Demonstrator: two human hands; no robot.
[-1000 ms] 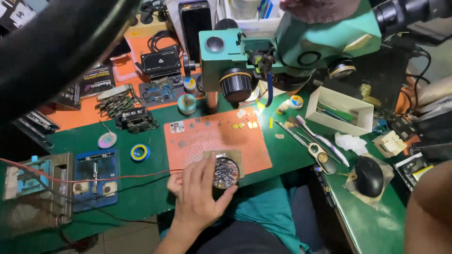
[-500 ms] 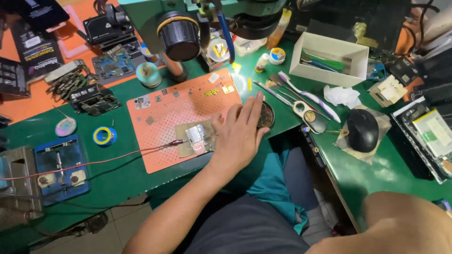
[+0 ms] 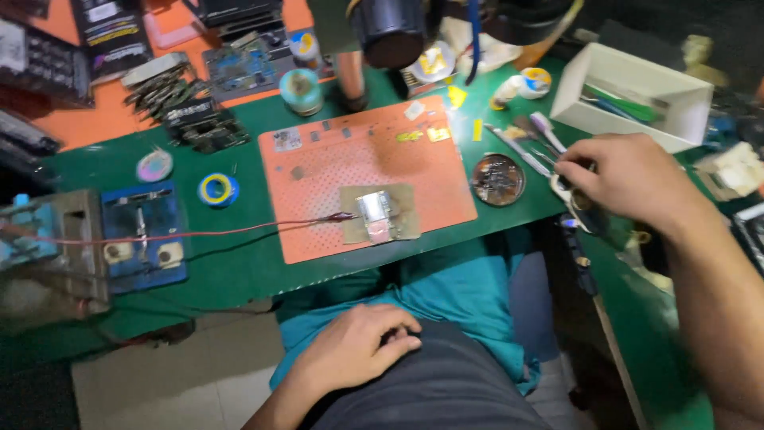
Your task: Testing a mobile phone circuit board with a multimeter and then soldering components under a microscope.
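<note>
My left hand (image 3: 358, 346) rests on my dark-clothed lap below the desk edge, fingers loosely curled, holding nothing. My right hand (image 3: 625, 179) reaches over a cluster of slim hand tools (image 3: 533, 139) at the right of the green desk, fingertips down among them; whether it grips one is hidden. A round metal dish of small parts (image 3: 497, 179) lies just left of that hand. On the orange work mat (image 3: 350, 151) sits a small board with a shiny metal part (image 3: 378, 215), with a red clip wire (image 3: 199, 233) attached.
A white open box (image 3: 629, 91) stands at the back right. The microscope lens (image 3: 391, 32) hangs over the mat's far edge. A blue holder (image 3: 143, 235), a yellow-blue tape roll (image 3: 218, 189), a solder spool (image 3: 301, 89) and circuit boards (image 3: 195, 119) lie to the left.
My left hand has left the mat and dropped to my lap. The round dish now lies uncovered beside the mat. My right hand has come in over the tools.
</note>
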